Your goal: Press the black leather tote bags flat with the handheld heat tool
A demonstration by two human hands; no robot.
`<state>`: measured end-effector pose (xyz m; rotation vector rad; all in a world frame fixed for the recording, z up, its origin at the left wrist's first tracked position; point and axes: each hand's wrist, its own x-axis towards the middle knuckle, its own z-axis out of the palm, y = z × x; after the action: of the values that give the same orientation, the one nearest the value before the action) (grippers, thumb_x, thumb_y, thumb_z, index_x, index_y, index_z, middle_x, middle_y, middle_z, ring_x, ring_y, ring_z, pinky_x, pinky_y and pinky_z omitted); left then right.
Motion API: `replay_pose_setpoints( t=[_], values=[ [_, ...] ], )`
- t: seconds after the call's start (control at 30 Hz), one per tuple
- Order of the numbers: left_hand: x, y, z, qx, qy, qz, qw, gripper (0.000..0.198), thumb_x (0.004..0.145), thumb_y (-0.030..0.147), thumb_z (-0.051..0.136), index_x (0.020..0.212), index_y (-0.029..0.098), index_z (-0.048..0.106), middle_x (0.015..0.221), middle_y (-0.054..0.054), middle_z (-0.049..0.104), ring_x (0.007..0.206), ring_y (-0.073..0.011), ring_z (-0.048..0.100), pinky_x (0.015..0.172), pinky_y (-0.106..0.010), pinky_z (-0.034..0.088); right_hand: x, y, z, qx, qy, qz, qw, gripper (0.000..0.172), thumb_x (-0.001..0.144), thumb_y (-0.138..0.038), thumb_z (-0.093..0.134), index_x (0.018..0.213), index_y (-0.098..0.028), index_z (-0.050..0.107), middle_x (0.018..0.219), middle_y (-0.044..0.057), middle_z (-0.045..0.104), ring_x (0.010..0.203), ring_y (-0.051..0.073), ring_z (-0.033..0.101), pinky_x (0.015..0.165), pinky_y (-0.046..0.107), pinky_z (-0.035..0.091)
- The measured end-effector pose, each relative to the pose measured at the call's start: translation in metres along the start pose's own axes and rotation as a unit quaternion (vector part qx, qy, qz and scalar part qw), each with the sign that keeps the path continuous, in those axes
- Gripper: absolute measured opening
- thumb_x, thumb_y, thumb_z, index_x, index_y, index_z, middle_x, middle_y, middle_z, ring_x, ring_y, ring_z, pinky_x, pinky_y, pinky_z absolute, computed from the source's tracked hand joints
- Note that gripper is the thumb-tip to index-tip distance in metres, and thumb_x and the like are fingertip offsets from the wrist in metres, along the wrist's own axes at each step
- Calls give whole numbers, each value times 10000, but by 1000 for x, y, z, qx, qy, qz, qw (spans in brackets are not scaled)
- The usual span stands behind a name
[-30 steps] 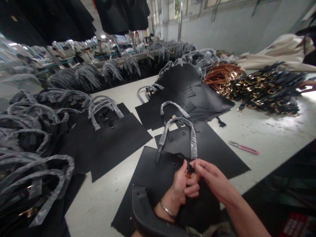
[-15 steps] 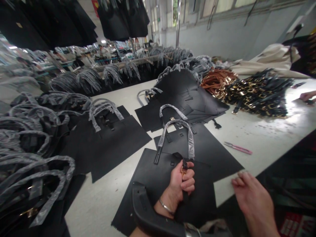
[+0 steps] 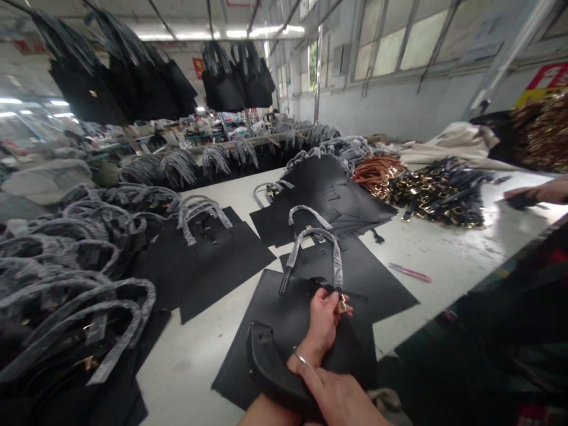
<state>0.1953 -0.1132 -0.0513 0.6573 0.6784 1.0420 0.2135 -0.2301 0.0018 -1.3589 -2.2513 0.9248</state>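
Observation:
My left hand (image 3: pixel 323 316), with a silver bracelet at the wrist, is closed on a black strap with a gold buckle (image 3: pixel 342 304). It lies over a flat black bag panel (image 3: pixel 248 331) with a plastic-wrapped handle (image 3: pixel 312 234). My right hand (image 3: pixel 335 387) reaches across to the left wrist, beside the bracelet (image 3: pixel 302 357); its fingers cannot be made out. Just beyond is another black panel (image 3: pixel 377 275) with a wrapped handle.
A black curved device (image 3: pixel 273 367) juts up in front of my forearms. Pink-handled snips (image 3: pixel 410 272) lie right. Wrapped handles (image 3: pixel 102 248) crowd the left; black panels (image 3: pixel 319 189), brown straps (image 3: pixel 379 174) and black buckled straps (image 3: pixel 444 192) lie beyond. Another person's hand (image 3: pixel 545 190) is far right.
My right hand has moved left from the table's front edge to my left wrist. The view has tilted up. The gold buckle now shows more at my left fingertips.

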Motion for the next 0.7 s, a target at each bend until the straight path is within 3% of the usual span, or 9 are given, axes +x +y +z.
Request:
replay_pose_setpoints(
  t=[0.1,0.17,0.27,0.33,0.4,0.47,0.53,0.7],
  values=[
    [1,-1,-1,8,15,20,1000,413,689,438,749,871,149,518,806,-73,683,559,-130,625,566,-259,498,-14,3,-18,65,-10,-4,998,684,756,-330,669,1403,-227,472,1290,99,629,1125,289,613,960,350,475],
    [0,-2,-1,18,31,32,999,427,656,452,765,847,147,533,805,-77,684,569,-141,631,576,-267,501,-29,8,-37,112,28,18,993,657,791,-359,626,1416,-236,465,1365,80,571,1205,283,558,1033,365,420],
    [-5,-4,-3,31,35,48,998,398,651,410,769,867,139,573,786,-78,685,611,-158,640,605,-272,503,-55,17,-67,186,130,126,966,675,819,-433,588,1441,-228,430,1447,49,478,1291,279,471,1068,360,385],
    [-9,-4,-5,28,28,63,997,361,664,329,764,917,137,591,834,-84,694,675,-163,650,652,-269,505,-72,26,-84,233,168,204,936,755,792,-521,591,1458,-221,399,1439,54,489,1229,294,528,959,339,485],
    [-13,-5,-7,26,19,80,996,337,676,261,746,954,146,594,940,-99,697,766,-174,662,725,-282,510,-86,36,-95,266,159,277,910,850,749,-587,607,1478,-228,357,1266,78,643,959,271,665,702,294,562],
    [-16,-6,-10,36,4,102,994,302,703,224,710,974,152,597,1039,-114,686,882,-200,664,814,-312,506,-97,45,-99,294,134,324,889,905,719,-602,635,1488,-240,324,907,45,738,664,195,651,478,217,476],
    [-18,-5,-11,60,-5,121,991,267,741,203,662,997,152,607,1079,-122,681,964,-222,653,867,-336,494,-102,52,-98,326,117,335,876,893,716,-579,663,1479,-247,338,662,-13,664,559,146,582,422,170,374],
    [-23,-4,-10,106,-16,135,985,247,741,134,612,985,155,644,980,-94,702,931,-218,655,845,-326,494,-94,61,-88,388,129,297,863,840,734,-519,682,1463,-242,367,631,-31,613,548,133,551,436,176,337]
  ],
)
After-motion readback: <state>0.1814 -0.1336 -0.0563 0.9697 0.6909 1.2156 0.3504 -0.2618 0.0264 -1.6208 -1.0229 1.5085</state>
